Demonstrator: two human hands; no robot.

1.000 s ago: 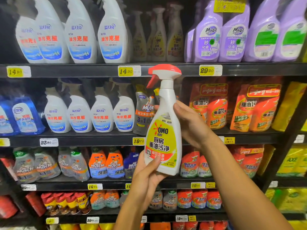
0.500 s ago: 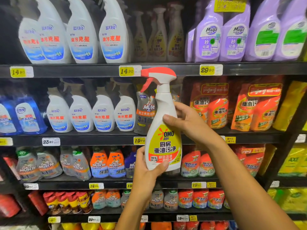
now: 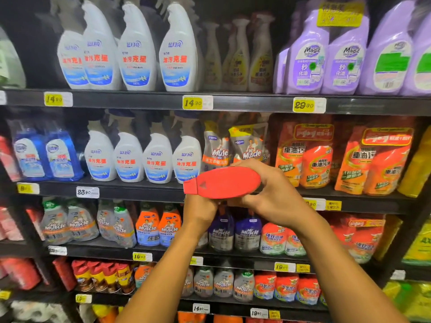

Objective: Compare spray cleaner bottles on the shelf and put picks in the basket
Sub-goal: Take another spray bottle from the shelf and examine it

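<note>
I hold the OMO spray bottle [image 3: 224, 181] in front of the shelves with its top tipped toward me, so only the red spray head shows and its nozzle points left. The white body and yellow label are hidden behind the head and my hands. My right hand [image 3: 272, 194] wraps round the bottle from the right, fingers over the top and thumb beneath. My left hand [image 3: 200, 212] grips it from below, under the nozzle. No basket is in view.
Black store shelves [image 3: 233, 102] fill the view. White spray bottles [image 3: 140, 50] and purple Magic bottles [image 3: 310, 59] stand on top, orange refill pouches [image 3: 310, 157] at mid right, Mr Muscle bottles [image 3: 149, 226] lower down. Yellow price tags [image 3: 197, 103] line the edges.
The bottle was upright with its yellow label facing me; it has tipped toward me and come lower, so only the red head shows. Both hands stay on it.
</note>
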